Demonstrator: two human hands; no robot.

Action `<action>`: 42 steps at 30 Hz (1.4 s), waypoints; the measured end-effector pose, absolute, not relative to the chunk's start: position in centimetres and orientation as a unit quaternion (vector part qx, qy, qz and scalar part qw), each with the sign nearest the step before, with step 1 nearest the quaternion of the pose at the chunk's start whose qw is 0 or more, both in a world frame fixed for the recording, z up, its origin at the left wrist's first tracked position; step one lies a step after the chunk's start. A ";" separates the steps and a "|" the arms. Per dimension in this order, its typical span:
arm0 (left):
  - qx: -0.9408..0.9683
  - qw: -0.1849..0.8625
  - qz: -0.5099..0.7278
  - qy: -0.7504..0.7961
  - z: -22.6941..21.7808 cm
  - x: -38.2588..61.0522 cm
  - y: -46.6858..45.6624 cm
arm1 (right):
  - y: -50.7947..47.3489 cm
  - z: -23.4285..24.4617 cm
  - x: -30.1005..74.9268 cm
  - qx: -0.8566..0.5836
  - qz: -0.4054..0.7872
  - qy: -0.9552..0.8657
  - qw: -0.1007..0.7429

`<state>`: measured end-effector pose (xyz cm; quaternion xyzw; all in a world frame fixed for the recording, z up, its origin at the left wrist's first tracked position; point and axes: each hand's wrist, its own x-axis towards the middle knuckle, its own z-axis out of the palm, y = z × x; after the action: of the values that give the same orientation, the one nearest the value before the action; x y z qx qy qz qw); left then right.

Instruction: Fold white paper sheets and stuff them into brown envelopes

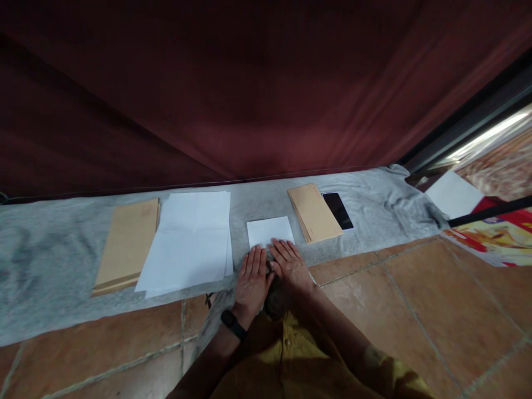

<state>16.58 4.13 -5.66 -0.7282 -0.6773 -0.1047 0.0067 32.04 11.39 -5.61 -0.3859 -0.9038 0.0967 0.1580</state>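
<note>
Both my hands lie flat, fingers stretched out, on the near edge of a small folded white sheet [269, 230] on a grey cloth [50, 266]. My left hand [251, 277], with a black band on its wrist, covers the sheet's lower left corner. My right hand [288, 263] presses beside it on the lower right. Neither hand holds anything.
Left of the sheet lies a stack of white papers [189, 238], then a pile of brown envelopes [127, 244]. To the right lie more brown envelopes [313, 213] and a black phone [337, 210]. A dark red curtain hangs behind; tiled floor lies in front.
</note>
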 end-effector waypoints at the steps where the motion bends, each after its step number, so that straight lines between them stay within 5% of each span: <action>1: -0.728 0.008 -0.106 -0.677 -5.6 16.5 4.1 | 11.3 -5.6 32.3 -0.394 0.095 -0.901 0.158; 29: -0.730 0.020 -0.112 -0.674 -5.1 15.6 4.0 | 11.3 -4.0 31.6 -0.415 0.152 -0.869 0.223; 42: -0.736 0.021 -0.090 -0.671 -5.3 15.5 3.8 | 13.5 -3.5 25.8 -0.338 0.149 -0.916 0.158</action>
<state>15.51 3.81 -5.26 -0.7356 -0.6710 -0.0902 0.0211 25.75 13.49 -3.54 -0.3377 -0.9159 0.1492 0.1578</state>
